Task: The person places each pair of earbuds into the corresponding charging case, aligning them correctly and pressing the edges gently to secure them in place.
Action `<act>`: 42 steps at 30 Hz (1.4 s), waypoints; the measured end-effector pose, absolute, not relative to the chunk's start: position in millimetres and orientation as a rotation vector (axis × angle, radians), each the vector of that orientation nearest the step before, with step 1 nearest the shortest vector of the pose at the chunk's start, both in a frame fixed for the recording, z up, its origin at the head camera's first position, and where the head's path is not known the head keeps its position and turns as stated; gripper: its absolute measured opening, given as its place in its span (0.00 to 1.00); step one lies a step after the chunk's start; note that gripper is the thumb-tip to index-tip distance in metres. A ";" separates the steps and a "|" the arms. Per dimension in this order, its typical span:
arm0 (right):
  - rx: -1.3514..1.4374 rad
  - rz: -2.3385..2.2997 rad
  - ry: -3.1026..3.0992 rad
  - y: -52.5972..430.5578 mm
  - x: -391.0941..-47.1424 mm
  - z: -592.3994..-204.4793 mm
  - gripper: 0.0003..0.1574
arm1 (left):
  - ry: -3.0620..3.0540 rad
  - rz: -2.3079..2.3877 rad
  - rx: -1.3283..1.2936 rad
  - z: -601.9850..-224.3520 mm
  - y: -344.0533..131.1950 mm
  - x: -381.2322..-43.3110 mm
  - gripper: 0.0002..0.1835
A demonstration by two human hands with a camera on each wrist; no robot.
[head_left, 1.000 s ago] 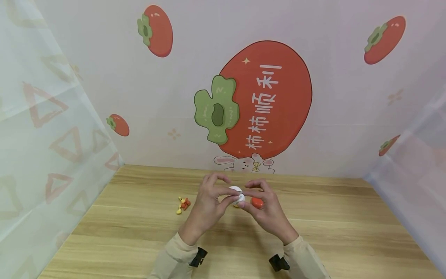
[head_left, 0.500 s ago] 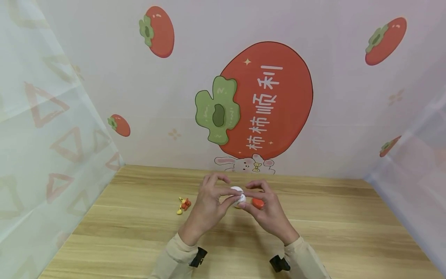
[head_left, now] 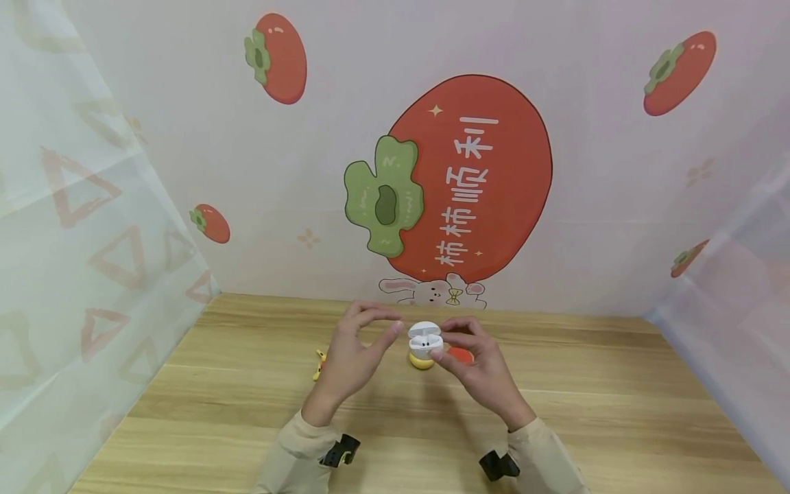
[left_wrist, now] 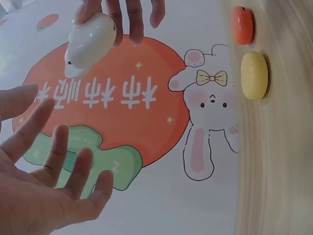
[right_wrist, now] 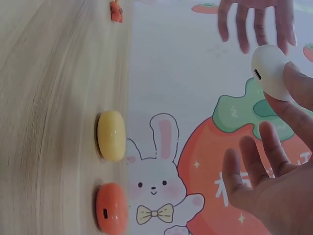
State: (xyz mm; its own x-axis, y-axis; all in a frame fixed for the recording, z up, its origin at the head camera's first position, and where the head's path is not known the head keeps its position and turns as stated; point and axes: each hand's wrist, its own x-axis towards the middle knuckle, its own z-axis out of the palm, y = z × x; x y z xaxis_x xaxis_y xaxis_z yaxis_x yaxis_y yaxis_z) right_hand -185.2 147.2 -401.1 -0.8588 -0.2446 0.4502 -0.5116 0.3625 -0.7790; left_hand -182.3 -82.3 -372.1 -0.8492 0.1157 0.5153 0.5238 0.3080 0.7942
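My right hand [head_left: 484, 370] pinches a white earbud case [head_left: 426, 348] between thumb and fingers, above the table. Its lid is raised, and two small dark spots show inside; whether these belong to earbuds I cannot tell. In the right wrist view, a dark port slot marks the rounded bottom of the white case [right_wrist: 270, 71]. My left hand [head_left: 354, 357] is just left of the case, apart from it, with fingers spread and nothing in them. A yellow case [left_wrist: 254, 76] and an orange-red case [left_wrist: 242, 25] lie closed on the table below.
Loose yellow earbuds [head_left: 319, 367] lie on the wooden table [head_left: 234, 412], partly behind my left hand. Orange earbuds [right_wrist: 116, 11] lie there too. A white printed backdrop [head_left: 592, 171] rises at the table's back edge, with sheets along both sides.
My left hand has let go of the white case and moved left, its fingers spreading. My right hand still holds the case, whose raised lid and inside now show plainly.
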 end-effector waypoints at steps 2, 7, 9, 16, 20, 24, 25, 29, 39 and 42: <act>0.660 1.535 -2.377 147.4 -185.4 -400.3 0.14 | -2.249 -1.585 -0.543 -371.6 -82.5 -182.7 0.09; 0.659 1.677 -2.353 147.7 -185.9 -399.3 0.12 | -2.336 -1.664 -0.464 -372.0 -81.5 -182.6 0.11; 0.678 1.723 -2.331 147.7 -186.1 -399.3 0.12 | -2.369 -1.684 -0.432 -373.3 -80.9 -182.7 0.13; 0.728 1.787 -2.318 146.1 -185.6 -399.9 0.11 | -2.442 -1.753 -0.409 -376.4 -79.1 -184.0 0.19; 0.735 1.789 -2.333 145.7 -185.2 -400.1 0.11 | -2.456 -1.803 -0.416 -377.1 -79.1 -185.3 0.20; 0.741 1.778 -2.345 145.2 -184.9 -400.3 0.10 | -2.469 -1.893 -0.407 -378.2 -79.8 -186.0 0.21; 0.745 1.770 -2.350 145.1 -184.8 -400.5 0.10 | -2.472 -1.920 -0.407 -378.6 -80.0 -186.3 0.21; 0.767 1.768 -2.365 144.5 -183.8 -400.5 0.09 | -2.484 -1.999 -0.400 -380.0 -80.4 -186.9 0.23; 0.805 1.782 -2.406 142.7 -181.9 -398.2 0.12 | -2.503 -2.041 -0.417 -381.2 -80.2 -186.1 0.21; 0.808 1.769 -2.410 142.9 -182.4 -398.4 0.11 | -2.502 -2.052 -0.425 -381.6 -80.4 -186.7 0.21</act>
State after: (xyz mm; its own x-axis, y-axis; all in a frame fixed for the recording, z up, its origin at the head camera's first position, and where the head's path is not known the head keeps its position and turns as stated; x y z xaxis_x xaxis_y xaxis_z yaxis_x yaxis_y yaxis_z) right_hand -182.4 142.9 -398.4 -0.8629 -0.3807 0.3323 -0.4311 0.2116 -0.8771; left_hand -186.7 -80.4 -381.6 -0.9588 0.2756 0.0693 0.1219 0.1785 0.9764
